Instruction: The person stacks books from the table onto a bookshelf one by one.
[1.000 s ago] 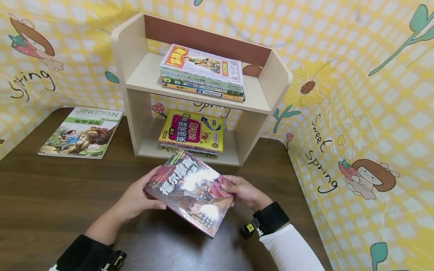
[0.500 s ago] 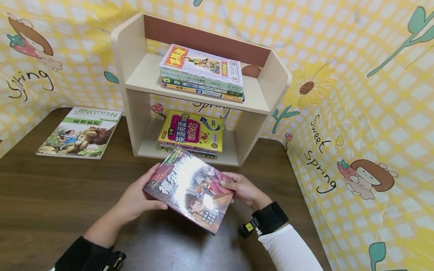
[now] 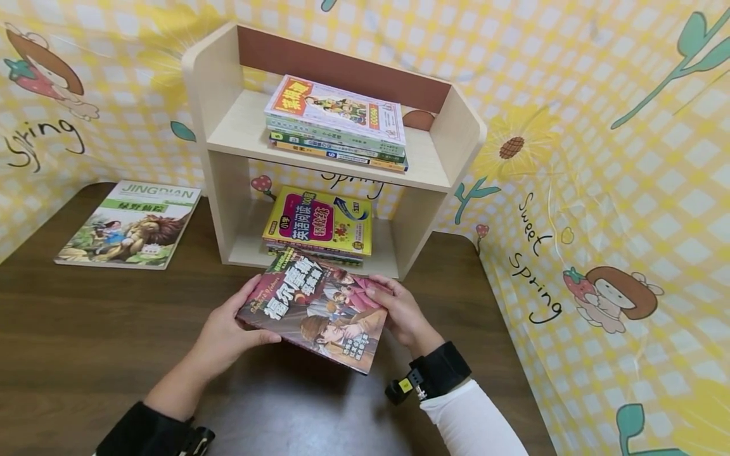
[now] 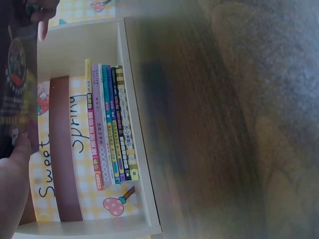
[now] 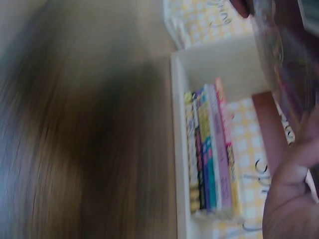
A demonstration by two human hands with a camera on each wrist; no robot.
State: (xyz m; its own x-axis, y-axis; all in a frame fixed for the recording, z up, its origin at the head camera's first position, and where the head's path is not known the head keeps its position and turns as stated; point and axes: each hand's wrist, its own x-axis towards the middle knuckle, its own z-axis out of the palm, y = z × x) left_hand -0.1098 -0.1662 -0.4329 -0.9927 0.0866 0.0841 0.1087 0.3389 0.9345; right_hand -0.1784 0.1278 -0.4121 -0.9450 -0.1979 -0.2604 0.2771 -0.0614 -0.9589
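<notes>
A dark paperback book (image 3: pixel 319 310) with a maroon band and white Chinese title is held above the table, tilted, its cover facing up. My left hand (image 3: pixel 228 323) grips its left edge, thumb on the cover and fingers underneath. At the right edge my right hand (image 3: pixel 405 310) pinches it, thumb on top. Just behind the book stands a two-tier shelf (image 3: pixel 228 209). In the left wrist view the book (image 4: pixel 20 84) shows its darker underside beside my left thumb; in the right wrist view my right hand (image 5: pixel 294 194) appears at the right edge, blurred.
The shelf's lower tier holds a book stack topped by a yellow book (image 3: pixel 342 221). Another stack, topped by a pink-and-orange book (image 3: pixel 342 111), lies on the upper tier. A "JINGDIAN" book (image 3: pixel 131 221) lies on the table (image 3: pixel 114 329) to the left. Patterned cloth (image 3: pixel 604 209) encloses the back and right.
The book has shifted slightly back toward the shelf and tipped, and the glare on its cover has gone. My right hand moved up a little with it; both hands keep their hold.
</notes>
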